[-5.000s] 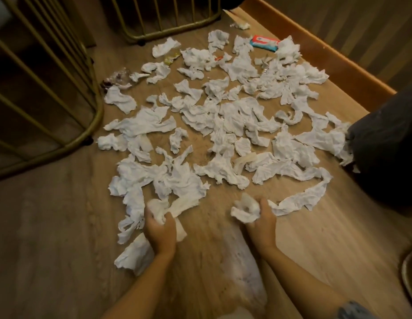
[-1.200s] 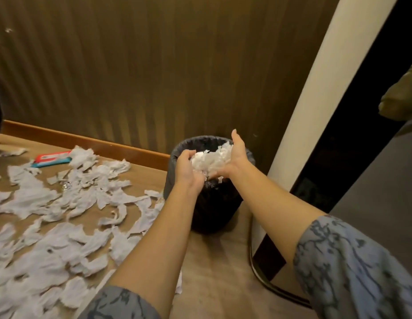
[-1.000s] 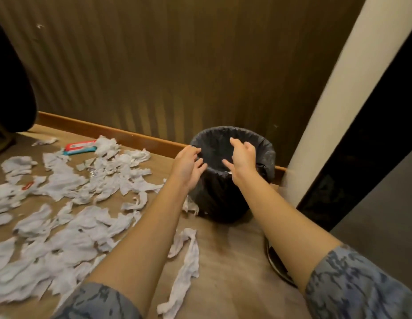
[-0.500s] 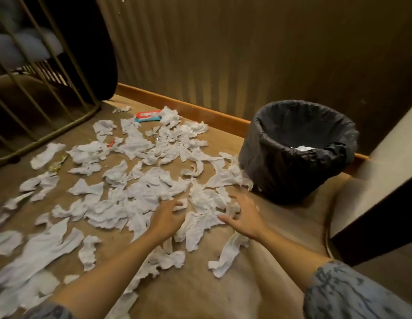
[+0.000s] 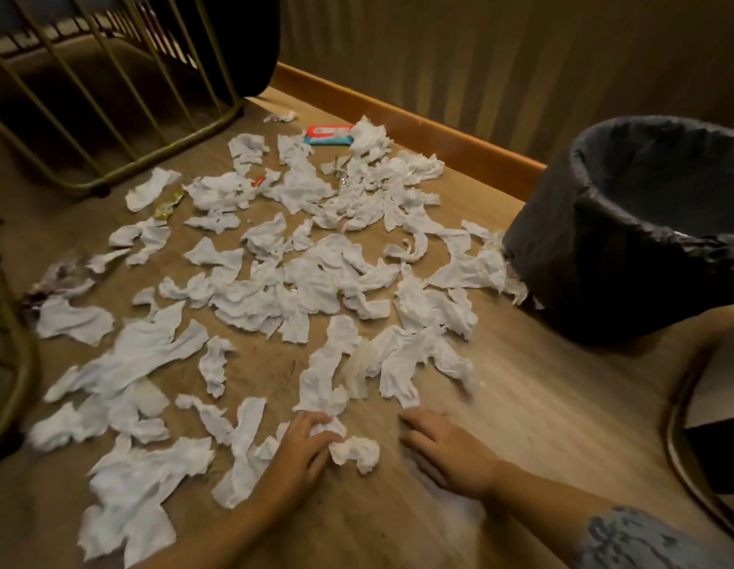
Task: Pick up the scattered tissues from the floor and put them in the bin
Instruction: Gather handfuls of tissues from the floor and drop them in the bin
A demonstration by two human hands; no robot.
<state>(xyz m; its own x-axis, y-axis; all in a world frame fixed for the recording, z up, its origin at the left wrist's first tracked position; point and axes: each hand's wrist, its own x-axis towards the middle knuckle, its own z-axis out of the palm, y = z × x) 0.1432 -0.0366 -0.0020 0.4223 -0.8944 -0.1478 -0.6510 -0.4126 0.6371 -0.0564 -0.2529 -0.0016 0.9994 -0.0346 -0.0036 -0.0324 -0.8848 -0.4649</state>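
Many crumpled white tissues [image 5: 299, 281] lie scattered over the wooden floor. A round bin lined with a black bag [image 5: 628, 248] stands at the right, tissues touching its base. My left hand [image 5: 303, 449] rests low on the floor with its fingers closing around a crumpled tissue [image 5: 351, 451]. My right hand [image 5: 447, 449] lies flat on the bare floor just right of it, fingers spread, holding nothing. The nearest loose tissues [image 5: 402, 363] lie just beyond both hands.
Gold metal furniture legs [image 5: 123, 158] stand at the back left and another curved leg [image 5: 12, 384] at the left edge. A red and blue packet [image 5: 328, 134] lies by the wooden skirting [image 5: 439, 133]. A dark curved base [image 5: 693, 445] sits at the right.
Both hands dropped a bundle of tissues into the bin, then came back down to the floor. They have moved nearer to me, and the left hand now grips a tissue.
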